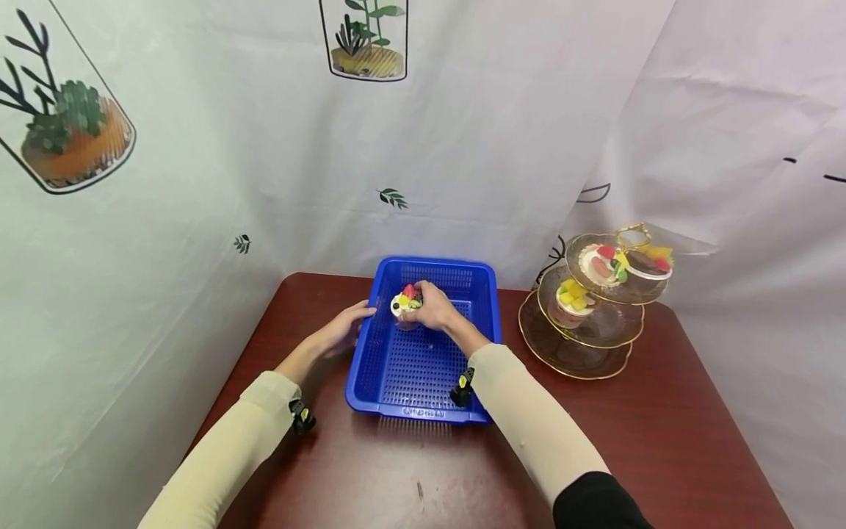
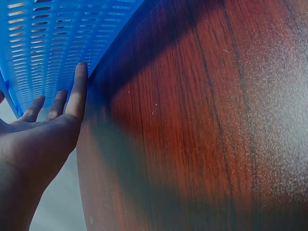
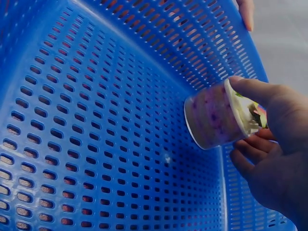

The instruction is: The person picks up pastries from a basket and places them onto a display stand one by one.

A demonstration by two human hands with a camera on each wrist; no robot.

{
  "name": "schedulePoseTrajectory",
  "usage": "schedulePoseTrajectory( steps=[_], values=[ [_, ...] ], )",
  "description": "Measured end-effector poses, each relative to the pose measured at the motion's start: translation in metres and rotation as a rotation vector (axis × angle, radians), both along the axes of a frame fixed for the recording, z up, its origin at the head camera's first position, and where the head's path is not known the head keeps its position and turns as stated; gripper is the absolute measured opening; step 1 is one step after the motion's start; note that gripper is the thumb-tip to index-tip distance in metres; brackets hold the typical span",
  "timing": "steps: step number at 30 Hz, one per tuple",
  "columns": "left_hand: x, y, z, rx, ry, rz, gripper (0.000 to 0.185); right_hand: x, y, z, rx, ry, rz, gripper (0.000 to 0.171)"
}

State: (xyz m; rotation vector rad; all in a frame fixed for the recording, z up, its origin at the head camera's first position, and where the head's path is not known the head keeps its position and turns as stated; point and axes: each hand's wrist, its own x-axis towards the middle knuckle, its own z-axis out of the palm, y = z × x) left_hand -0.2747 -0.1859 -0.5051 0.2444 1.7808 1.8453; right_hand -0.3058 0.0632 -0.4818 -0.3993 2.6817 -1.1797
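A blue plastic basket [image 1: 423, 411] with slotted walls stands on the table. In its far left part is a clear dessert cup [image 3: 211, 118] with layered filling, cream and fruit on top. My right hand [image 1: 432, 307] reaches in and grips that cup near its upper rim, thumb on one side and fingers on the other. In the right wrist view the cup looks close to the basket floor; contact cannot be told. My left hand [image 1: 340, 330] is at the basket's left side, its fingers [image 2: 77, 94] stretched along the outer wall and the thumb by the rim.
Right of the basket stands a three-tier glass stand [image 1: 598, 375] with gold edges. Its top tier holds desserts [image 1: 598, 266], and another fruit-topped cup [image 1: 570, 305] sits on the middle tier. The reddish-brown table [image 1: 357, 470] meets printed white curtains [image 1: 463, 184] behind and at the sides.
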Motion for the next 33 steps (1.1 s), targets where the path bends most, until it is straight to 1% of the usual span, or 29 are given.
schedulePoseTrajectory(
  steps=[11, 15, 20, 25, 29, 33],
  values=[
    [0.0, -0.001, -0.001, 0.018, -0.03, 0.021, 0.053, 0.002, -0.002, -0.006, 0.066, 0.04, 0.065, 0.074],
    [0.0, 0.0, 0.0, 0.016, -0.018, 0.009, 0.055, 0.002, -0.003, -0.008, 0.075, 0.035, 0.048, 0.076],
    [0.0, -0.001, -0.001, 0.025, -0.025, 0.005, 0.054, 0.003, -0.003, -0.009, 0.073, 0.04, 0.024, 0.076],
    [-0.001, 0.0, -0.002, 0.025, -0.024, 0.006, 0.055, 0.002, -0.002, -0.009, 0.081, 0.064, 0.008, 0.066],
    [-0.001, 0.0, -0.002, 0.023, -0.032, 0.011, 0.055, 0.001, -0.002, -0.005, 0.076, 0.081, -0.006, 0.061],
    [-0.001, -0.001, -0.002, 0.019, -0.033, 0.019, 0.056, 0.002, -0.001, 0.005, 0.096, 0.113, 0.008, 0.063]
  ],
)
